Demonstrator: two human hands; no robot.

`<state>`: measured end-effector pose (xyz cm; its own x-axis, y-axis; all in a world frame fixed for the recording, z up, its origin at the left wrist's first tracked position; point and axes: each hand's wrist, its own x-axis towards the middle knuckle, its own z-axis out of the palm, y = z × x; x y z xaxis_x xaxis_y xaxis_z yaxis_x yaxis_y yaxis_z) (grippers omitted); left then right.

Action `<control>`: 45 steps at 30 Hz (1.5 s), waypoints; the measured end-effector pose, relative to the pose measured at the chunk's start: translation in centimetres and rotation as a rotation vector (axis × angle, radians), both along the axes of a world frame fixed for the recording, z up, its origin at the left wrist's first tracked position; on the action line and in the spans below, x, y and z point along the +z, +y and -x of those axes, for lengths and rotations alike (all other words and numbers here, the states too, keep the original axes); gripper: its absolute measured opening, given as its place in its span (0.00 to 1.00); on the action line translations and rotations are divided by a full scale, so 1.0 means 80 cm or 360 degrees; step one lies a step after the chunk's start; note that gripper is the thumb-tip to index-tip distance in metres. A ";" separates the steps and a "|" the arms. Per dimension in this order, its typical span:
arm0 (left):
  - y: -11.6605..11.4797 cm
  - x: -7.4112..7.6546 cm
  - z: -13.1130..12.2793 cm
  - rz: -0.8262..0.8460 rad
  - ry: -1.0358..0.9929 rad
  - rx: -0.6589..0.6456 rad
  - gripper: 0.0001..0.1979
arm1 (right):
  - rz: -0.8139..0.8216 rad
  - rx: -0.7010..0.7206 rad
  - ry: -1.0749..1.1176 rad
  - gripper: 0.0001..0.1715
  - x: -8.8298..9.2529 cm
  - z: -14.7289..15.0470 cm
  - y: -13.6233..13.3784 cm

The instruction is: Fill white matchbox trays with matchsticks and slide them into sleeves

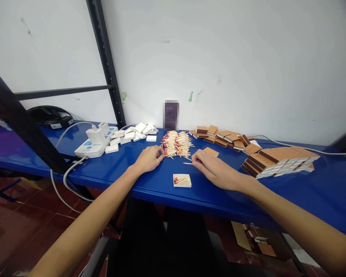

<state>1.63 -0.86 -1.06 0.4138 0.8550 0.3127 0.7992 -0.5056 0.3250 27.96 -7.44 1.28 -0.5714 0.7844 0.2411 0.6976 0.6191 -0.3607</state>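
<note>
A pile of red-tipped matches (177, 144) lies on the blue table. My left hand (150, 158) is at the pile's left edge, its fingers curled together; whatever they grip is too small to make out. To the right of the pile, my right hand (209, 167) pinches a single match (187, 163) by its plain end, the red head pointing left. Nearer the table's front edge sits a small white open tray (182, 185) with several matches lying in it. One brown matchbox cover (211, 152) lies just behind my right hand.
White empty trays (135, 132) are heaped at the back left, beside a white power strip (96, 142) with cables. Brown matchboxes (279, 158) are stacked on the right, more behind them. A dark pixelated object (171, 114) stands against the wall. A black shelf post (106, 61) rises at left.
</note>
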 end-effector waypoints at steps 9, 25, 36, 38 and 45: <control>-0.003 -0.001 0.000 0.0020 -0.0158 -0.0051 0.07 | 0.0006 -0.0063 0.0037 0.13 -0.001 0.014 -0.013; -0.081 0.033 -0.024 0.0138 -0.0129 -0.0529 0.10 | -0.0015 -0.0244 -0.0323 0.11 -0.021 -0.003 0.055; -0.003 0.017 -0.008 -0.0153 0.0252 -0.0339 0.09 | 0.0134 0.0093 -0.0134 0.14 0.024 0.016 -0.014; -0.002 0.014 -0.011 -0.0172 0.0278 -0.0352 0.10 | 0.0211 0.0164 -0.0133 0.14 0.021 0.018 -0.019; -0.001 0.013 -0.014 -0.0203 0.0294 -0.0348 0.09 | 0.0096 -0.0089 -0.0079 0.13 0.018 0.007 0.018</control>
<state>2.72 -0.97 -0.03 0.6432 0.6983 0.3142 0.7068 -0.6992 0.1072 27.37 -5.98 2.72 -0.5364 0.8277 0.1649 0.7484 0.5568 -0.3605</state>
